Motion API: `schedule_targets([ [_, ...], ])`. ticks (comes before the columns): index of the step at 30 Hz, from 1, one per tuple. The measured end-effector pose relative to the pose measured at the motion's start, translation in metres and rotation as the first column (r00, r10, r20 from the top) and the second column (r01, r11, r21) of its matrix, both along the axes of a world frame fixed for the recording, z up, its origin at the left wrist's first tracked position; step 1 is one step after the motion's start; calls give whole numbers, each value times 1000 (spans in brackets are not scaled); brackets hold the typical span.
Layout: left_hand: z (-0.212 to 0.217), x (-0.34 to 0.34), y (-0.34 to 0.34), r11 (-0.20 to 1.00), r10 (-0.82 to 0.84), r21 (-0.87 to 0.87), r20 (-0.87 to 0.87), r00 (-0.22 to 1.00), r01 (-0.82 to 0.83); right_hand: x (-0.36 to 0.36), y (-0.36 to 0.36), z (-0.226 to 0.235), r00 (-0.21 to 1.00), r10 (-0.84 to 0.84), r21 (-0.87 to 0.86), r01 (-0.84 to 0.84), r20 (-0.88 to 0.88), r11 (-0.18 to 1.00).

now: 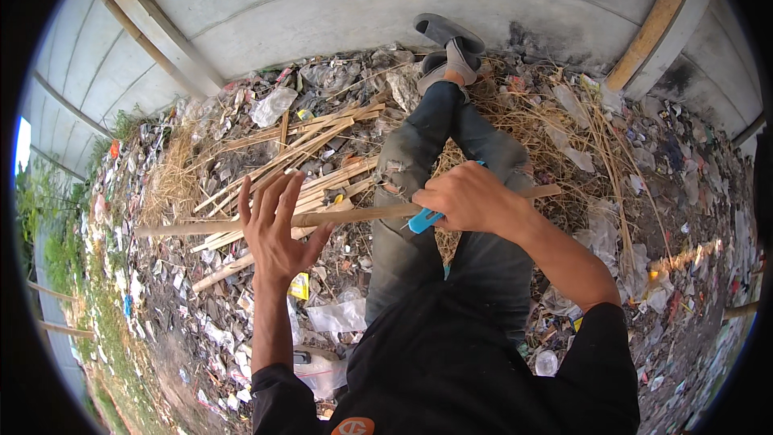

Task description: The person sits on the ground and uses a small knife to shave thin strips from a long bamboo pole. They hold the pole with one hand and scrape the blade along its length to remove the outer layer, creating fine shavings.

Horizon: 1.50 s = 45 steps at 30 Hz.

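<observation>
Crosswise, bamboo strip [241, 224] left-to-right.

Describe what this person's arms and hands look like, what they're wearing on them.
Both forearms are bare, with black sleeves pushed up to about the elbows, part of a black top that bears a small orange patch at the lower edge. The left hand and right hand wear no gloves; no rings, watch or bracelets are visible.
</observation>
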<state>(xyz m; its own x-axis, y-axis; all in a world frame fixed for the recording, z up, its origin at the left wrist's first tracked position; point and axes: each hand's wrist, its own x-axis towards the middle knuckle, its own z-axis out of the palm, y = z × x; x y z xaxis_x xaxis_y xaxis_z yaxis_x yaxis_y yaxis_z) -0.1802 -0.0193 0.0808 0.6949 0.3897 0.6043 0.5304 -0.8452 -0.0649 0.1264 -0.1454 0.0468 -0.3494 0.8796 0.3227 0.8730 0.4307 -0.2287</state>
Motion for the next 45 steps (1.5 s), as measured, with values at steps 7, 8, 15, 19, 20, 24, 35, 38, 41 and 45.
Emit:
schedule_targets([
  [7,-96,-55,-22,638,-276,-770,-193,942,30,45,-4,-29,996,61,-141,-51,67,989],
  [8,-108,-54,-35,613,-233,-788,-115,966,54,52,-1,-32,995,56,-158,-43,81,987],
  [15,-183,-30,-65,600,-83,-800,-47,995,12,28,11,-36,887,-432,-15,436,-161,900],
  [19,-196,-5,-70,503,0,-864,-25,1000,-21,-31,-1,-89,788,-451,-372,304,-419,877],
  [20,-197,-1,-69,503,18,-864,-34,999,-39,-48,-5,-109,790,-451,-406,284,-415,869],
  [24,-195,1,-71,457,75,-883,-76,994,-102,-83,-16,-130,807,-483,-482,292,-339,826],
  [35,-186,-9,-79,456,60,-879,-123,991,-137,-89,-8,-132,863,-436,-404,315,-254,859],
  [38,-187,-29,-79,421,58,-891,-161,985,-170,-83,3,-152,762,-550,-349,440,-341,827],
  [41,-161,-65,-99,315,54,-913,-257,965,-261,-22,21,-147,626,-751,-529,573,-209,625],
  [45,-154,-103,-113,226,64,-949,-209,976,-219,-28,21,-125,741,-646,-470,511,-184,720],
])
